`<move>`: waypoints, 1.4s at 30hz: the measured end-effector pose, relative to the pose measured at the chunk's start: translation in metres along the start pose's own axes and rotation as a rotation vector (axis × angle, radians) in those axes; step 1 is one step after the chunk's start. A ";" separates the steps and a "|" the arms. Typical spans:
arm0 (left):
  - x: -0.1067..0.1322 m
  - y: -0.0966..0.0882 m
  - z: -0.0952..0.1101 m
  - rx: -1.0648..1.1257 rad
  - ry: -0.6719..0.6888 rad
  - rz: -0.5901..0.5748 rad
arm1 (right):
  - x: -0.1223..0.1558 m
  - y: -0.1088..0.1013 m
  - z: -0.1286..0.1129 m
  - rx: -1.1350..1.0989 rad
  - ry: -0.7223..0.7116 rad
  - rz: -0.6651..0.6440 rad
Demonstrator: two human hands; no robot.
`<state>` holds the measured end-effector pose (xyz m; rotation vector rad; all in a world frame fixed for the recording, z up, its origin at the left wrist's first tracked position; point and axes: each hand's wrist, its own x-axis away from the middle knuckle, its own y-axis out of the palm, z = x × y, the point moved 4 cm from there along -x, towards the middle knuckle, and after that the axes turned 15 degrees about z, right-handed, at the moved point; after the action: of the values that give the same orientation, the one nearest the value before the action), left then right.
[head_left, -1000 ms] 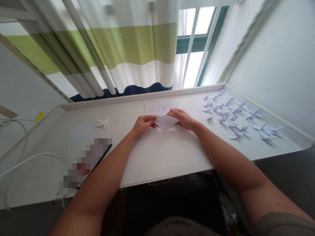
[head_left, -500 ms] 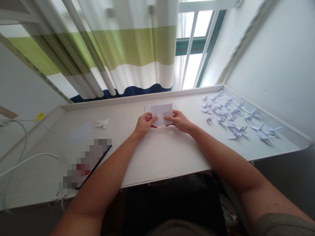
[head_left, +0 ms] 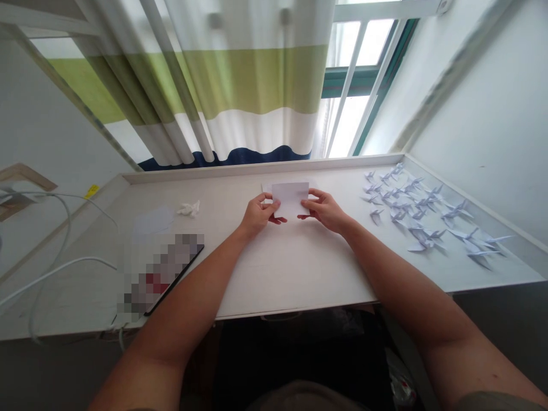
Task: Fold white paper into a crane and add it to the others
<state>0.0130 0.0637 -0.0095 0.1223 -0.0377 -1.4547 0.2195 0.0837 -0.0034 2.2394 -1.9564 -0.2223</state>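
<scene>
The sheet [head_left: 291, 197] lies directly between the two grips, over the middle of the bench [head_left: 278, 268], its face turned toward the near side. The left hand [head_left: 258, 213] pinches its left edge, the right hand [head_left: 327, 211] its right edge, thumbs on the near face; neither is nearer. It looks roughly square, with no clear long axis. Cranes [head_left: 426, 200] stand well apart, right.
</scene>
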 end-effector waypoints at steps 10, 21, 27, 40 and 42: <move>0.004 0.002 0.008 0.076 -0.063 -0.136 | 0.001 -0.004 -0.007 0.006 0.068 -0.048; 0.000 -0.003 0.003 -0.029 0.059 -0.030 | 0.000 0.000 -0.001 0.128 -0.043 -0.033; 0.003 -0.002 0.010 -0.074 0.116 -0.080 | 0.002 -0.003 -0.004 0.259 -0.065 -0.055; 0.015 0.018 0.014 -0.042 0.247 -0.008 | 0.009 0.011 -0.007 0.158 -0.099 -0.143; 0.015 0.015 0.013 -0.103 0.270 0.029 | 0.009 0.012 -0.005 0.180 -0.085 -0.145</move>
<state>0.0285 0.0500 0.0041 0.2318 0.2538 -1.3975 0.2103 0.0730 0.0038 2.5297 -1.9264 -0.1678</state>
